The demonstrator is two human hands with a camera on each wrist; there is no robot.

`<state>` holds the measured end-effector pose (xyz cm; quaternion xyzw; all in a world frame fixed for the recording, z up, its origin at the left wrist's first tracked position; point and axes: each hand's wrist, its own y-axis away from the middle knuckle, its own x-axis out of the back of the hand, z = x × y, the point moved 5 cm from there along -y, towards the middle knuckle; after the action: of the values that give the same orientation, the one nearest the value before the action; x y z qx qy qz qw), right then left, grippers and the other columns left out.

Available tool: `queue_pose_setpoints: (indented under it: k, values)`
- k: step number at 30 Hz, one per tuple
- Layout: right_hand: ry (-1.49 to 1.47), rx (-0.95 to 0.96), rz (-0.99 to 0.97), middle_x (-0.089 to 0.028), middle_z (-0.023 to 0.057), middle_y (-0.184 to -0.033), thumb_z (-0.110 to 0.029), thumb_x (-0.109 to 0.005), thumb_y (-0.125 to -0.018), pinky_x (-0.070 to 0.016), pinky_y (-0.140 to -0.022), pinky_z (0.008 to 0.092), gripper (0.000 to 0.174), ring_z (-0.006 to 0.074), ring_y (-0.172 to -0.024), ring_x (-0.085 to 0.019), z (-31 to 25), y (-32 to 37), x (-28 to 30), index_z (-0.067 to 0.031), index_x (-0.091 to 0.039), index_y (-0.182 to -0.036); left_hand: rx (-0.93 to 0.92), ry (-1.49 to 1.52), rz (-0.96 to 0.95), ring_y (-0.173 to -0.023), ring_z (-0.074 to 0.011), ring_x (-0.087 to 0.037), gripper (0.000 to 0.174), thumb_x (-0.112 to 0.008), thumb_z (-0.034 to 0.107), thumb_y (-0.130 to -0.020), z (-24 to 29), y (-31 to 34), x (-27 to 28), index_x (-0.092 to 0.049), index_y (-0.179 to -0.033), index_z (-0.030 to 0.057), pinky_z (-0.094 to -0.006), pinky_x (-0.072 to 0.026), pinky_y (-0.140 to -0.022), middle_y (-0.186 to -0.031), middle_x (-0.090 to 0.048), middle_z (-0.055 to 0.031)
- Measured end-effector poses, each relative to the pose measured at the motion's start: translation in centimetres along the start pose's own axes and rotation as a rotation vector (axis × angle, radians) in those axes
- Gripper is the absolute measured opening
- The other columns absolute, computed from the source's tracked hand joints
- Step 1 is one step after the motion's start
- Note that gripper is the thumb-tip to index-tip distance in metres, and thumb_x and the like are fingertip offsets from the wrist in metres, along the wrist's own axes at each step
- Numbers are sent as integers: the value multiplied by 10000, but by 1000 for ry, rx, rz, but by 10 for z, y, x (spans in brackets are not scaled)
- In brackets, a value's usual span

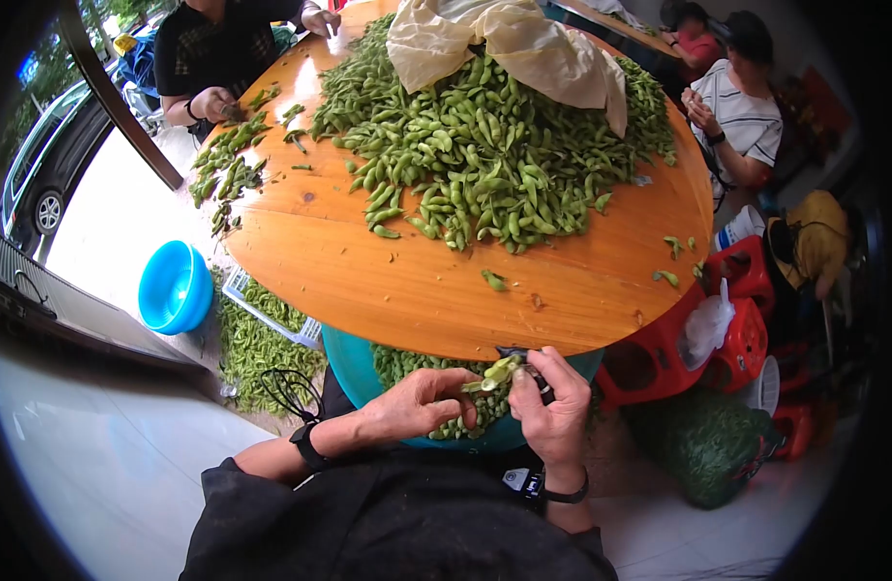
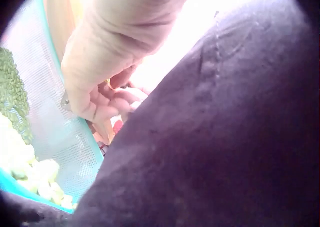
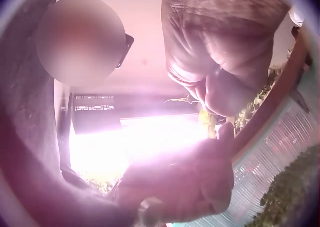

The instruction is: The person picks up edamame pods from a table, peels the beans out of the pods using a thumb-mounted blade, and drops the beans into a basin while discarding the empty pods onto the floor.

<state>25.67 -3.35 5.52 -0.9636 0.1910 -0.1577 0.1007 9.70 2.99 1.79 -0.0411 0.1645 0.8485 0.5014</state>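
Both hands meet at the near edge of the table, over a teal basket (image 1: 344, 373) that holds green beans. My left hand (image 1: 422, 402) has its fingers curled and pinches the left end of a split, pale green edamame pod (image 1: 489, 380). With thumb and fingers, my right hand (image 1: 552, 407) grips the pod's other end. A small dark object (image 1: 509, 351) sticks out at the right fingertips; its kind is unclear. In the right wrist view, a yellow-green bit of pod (image 3: 206, 118) shows between the hands.
A large heap of edamame pods (image 1: 504, 155) with a cream cloth (image 1: 509, 48) covers the wooden table (image 1: 368, 281). At left stand a blue basin (image 1: 175, 288) and a crate (image 1: 272, 310) by spread pods. Red stools (image 1: 736, 339) are at right. Other people sit around the table.
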Motion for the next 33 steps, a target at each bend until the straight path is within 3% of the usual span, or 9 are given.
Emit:
queue_pose_setpoints:
  k: [3,7,9,12,16,20,25,30,33]
  values:
    - [-169,-112,75,-528,34,-786,31,-607,-897,-406,-463,225,105,73,-553,-532,3,7,22,94,-600,-981,7,-356,-73,-780,-147,-631,260,-545,44,-918,21,3,9,-632,-1161,11,-304,-514,-738,-933,-696,-55]
    - [-113,-184,279,-520,12,-803,42,-560,-907,-394,-450,216,96,51,-549,-503,11,28,88,84,-596,-986,-424,-761,30,-889,-327,-675,183,-626,8,-882,69,-3,21,-651,-1063,-1,-389,-535,-765,-929,-677,-158]
    - [77,-234,351,-533,62,-789,42,-566,-888,-412,-470,252,126,83,-552,-505,18,44,130,89,-592,-1002,-453,-968,143,-850,-351,-655,210,-634,4,-857,90,-14,29,-648,-1067,3,-414,-526,-736,-901,-639,-154]
    - [816,-175,181,-606,264,-911,37,-580,-802,-485,-708,437,287,409,-776,-617,19,59,174,107,-594,-1080,-570,-1126,255,-817,-366,-631,225,-616,18,-853,91,-50,48,-650,-1075,32,-440,-510,-709,-906,-596,-147]
    - [971,-251,246,-639,300,-1015,23,-579,-818,-483,-834,471,330,467,-949,-614,15,60,171,115,-603,-1133,-498,-1279,203,-843,-359,-618,199,-601,82,-864,86,-78,48,-644,-1059,82,-448,-499,-714,-963,-558,-146]
    - [727,-37,260,-621,226,-865,40,-584,-823,-491,-704,418,219,393,-786,-628,4,35,127,76,-621,-1036,-381,-1371,246,-849,-353,-613,180,-615,102,-856,79,-87,46,-629,-1033,77,-448,-498,-722,-967,-550,-138]
    - [271,-31,101,-657,145,-809,37,-603,-850,-488,-595,306,172,212,-641,-639,2,3,65,64,-638,-1016,-791,-1110,448,-778,-331,-613,153,-701,56,-820,104,-61,37,-613,-942,83,-404,-515,-707,-940,-563,-115]
    - [-148,-100,-19,-576,57,-797,25,-599,-894,-448,-542,245,180,88,-617,-563,-7,-17,5,90,-628,-1059,-254,-297,156,-784,-13,-536,92,-706,30,-896,65,-41,41,-624,-938,22,-217,-469,-677,-890,-625,50]
    - [-200,-103,-73,-570,59,-816,12,-619,-895,-447,-544,249,177,98,-639,-561,-11,-15,-11,95,-630,-1051,-125,46,99,-730,-35,-565,98,-720,52,-891,44,-26,30,-633,-935,45,-208,-461,-627,-818,-625,36]
